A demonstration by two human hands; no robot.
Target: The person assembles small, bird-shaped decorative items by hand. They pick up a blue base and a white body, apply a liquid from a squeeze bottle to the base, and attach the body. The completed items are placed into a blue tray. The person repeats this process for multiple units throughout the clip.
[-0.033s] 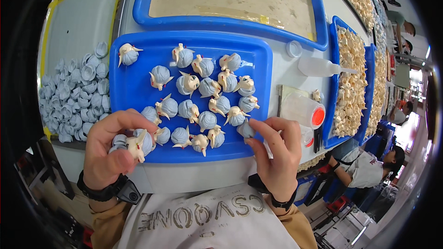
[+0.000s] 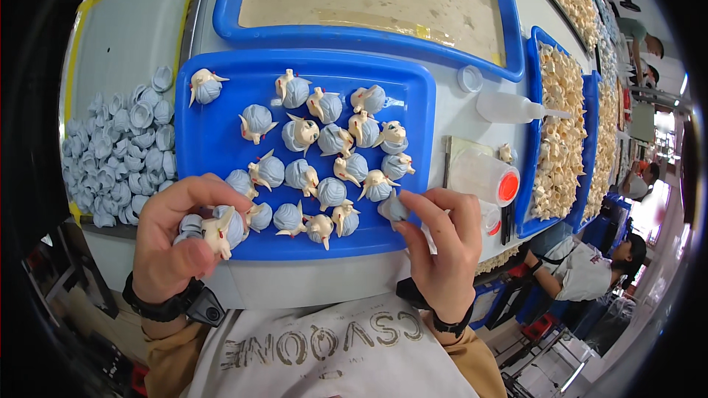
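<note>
My left hand (image 2: pixel 164 243) is closed around a small cream doll head (image 2: pixel 216 236) with pale blue hair and pointed ears. Another pale blue piece (image 2: pixel 189 223) is tucked in the same palm, partly hidden by the fingers. Between the thumb and fingertips of my right hand (image 2: pixel 448 247) is a pale blue hair piece (image 2: pixel 392 208), over the lower right corner of a blue tray (image 2: pixel 212 121). Several doll heads (image 2: pixel 332 191) with blue hair lie in that tray, most of them toward its right and front.
Loose blue hair shells (image 2: pixel 122 155) are heaped at the left. Behind stands a larger blue tray (image 2: pixel 516 29). To the right are a white squeeze bottle (image 2: pixel 505 107), a clear jar (image 2: pixel 476 173) with an orange-red end, and a blue tray of cream parts (image 2: pixel 557 140). A person (image 2: pixel 590 265) sits farther right.
</note>
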